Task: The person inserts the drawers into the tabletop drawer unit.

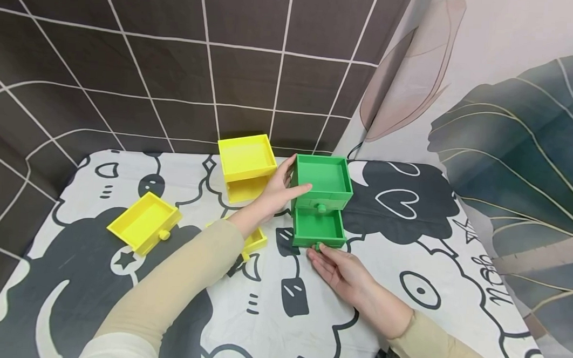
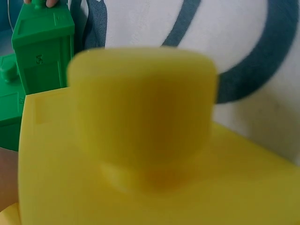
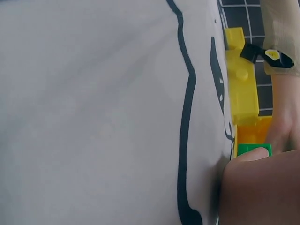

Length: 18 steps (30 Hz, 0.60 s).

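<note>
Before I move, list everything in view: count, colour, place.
green cabinet: one, green, right of centre
lower green drawer: one, green, pulled out
upper green drawer: one, green, above it
yellow cabinet: one, yellow, left of green one
yellow drawers: two, yellow, on the cloth, one partly covered
patterned cloth: one, black and white, underneath
gridded wall covering: one, dark, back and left
leaf-print backdrop: one, pale and blue-grey, right
cord: one, dark, back right
strapped device: one, black and yellow, left sleeve
sleeves: two, beige, forearms
left grip: one, bare, on the green cabinet
right grip: one, bare, at lower green drawer
</note>
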{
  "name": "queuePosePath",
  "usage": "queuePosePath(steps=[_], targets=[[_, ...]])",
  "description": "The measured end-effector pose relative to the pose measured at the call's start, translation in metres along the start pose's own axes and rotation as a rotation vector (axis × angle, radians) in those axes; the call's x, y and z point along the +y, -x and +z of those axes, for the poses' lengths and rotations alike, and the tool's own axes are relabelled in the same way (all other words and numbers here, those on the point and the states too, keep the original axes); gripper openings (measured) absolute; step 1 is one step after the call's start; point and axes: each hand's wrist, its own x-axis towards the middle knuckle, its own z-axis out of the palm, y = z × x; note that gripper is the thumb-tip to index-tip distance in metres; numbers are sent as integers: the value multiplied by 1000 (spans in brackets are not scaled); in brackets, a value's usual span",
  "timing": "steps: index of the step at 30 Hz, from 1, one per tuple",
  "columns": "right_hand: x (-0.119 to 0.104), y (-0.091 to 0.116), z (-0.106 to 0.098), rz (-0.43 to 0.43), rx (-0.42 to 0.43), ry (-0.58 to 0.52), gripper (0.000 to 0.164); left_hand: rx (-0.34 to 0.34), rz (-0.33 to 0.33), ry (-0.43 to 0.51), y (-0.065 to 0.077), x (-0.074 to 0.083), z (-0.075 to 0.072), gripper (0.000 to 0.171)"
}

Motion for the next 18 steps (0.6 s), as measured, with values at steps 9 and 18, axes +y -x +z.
queuePosePath(steps=[9,18], targets=[[-6,-9,-1,-23,-5,-5,31,-1,-2,4,0,0,0,93],[-15,-19,7,-22,70,-83,14,-5,0,0,-1,0,0,93]])
